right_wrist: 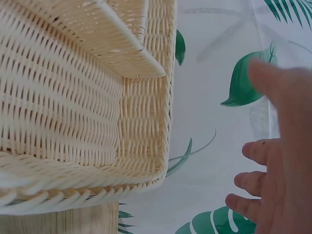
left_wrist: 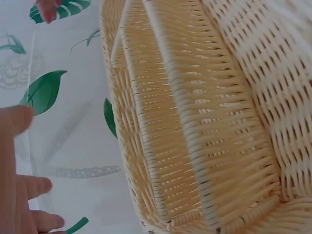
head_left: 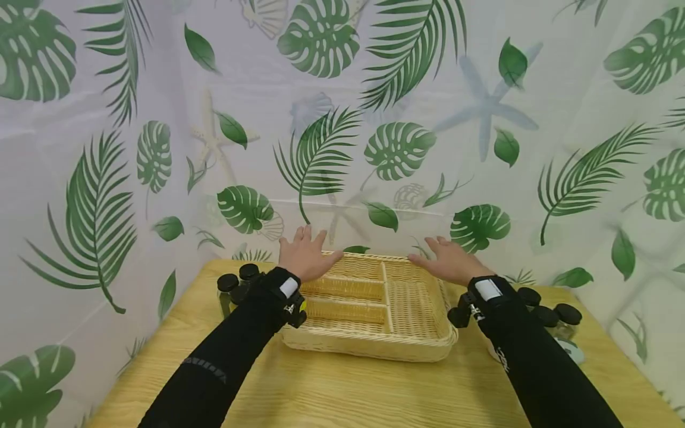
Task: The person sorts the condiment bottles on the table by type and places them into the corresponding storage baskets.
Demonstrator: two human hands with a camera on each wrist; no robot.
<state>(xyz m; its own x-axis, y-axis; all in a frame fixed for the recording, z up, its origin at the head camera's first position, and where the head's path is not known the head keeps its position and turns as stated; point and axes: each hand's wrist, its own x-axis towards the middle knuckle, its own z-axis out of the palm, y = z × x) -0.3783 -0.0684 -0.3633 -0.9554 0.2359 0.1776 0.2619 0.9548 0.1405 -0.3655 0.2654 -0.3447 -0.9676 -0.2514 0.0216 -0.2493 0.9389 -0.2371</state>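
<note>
A pale wicker basket (head_left: 369, 348) with woven dividers sits on the wooden table between my two hands. My left hand (head_left: 304, 257) is over its far left corner, fingers spread and holding nothing. Over the far right corner is my right hand (head_left: 452, 261), also with fingers extended and nothing in it. In the left wrist view the dividers (left_wrist: 195, 141) run lengthwise beside the fingers (left_wrist: 36, 187). The right wrist view shows the basket's corner wall (right_wrist: 144, 122), with the thumb and fingers (right_wrist: 256, 183) apart from the rim.
Jars with black lids (head_left: 228, 282) stand on the table (head_left: 342, 392) left of the basket, partly behind my left sleeve. More black-lidded jars (head_left: 567, 315) and a pale rounded object (head_left: 570, 351) are at the right, beside my right forearm. A leaf-patterned curtain (head_left: 332, 160) hangs behind the table.
</note>
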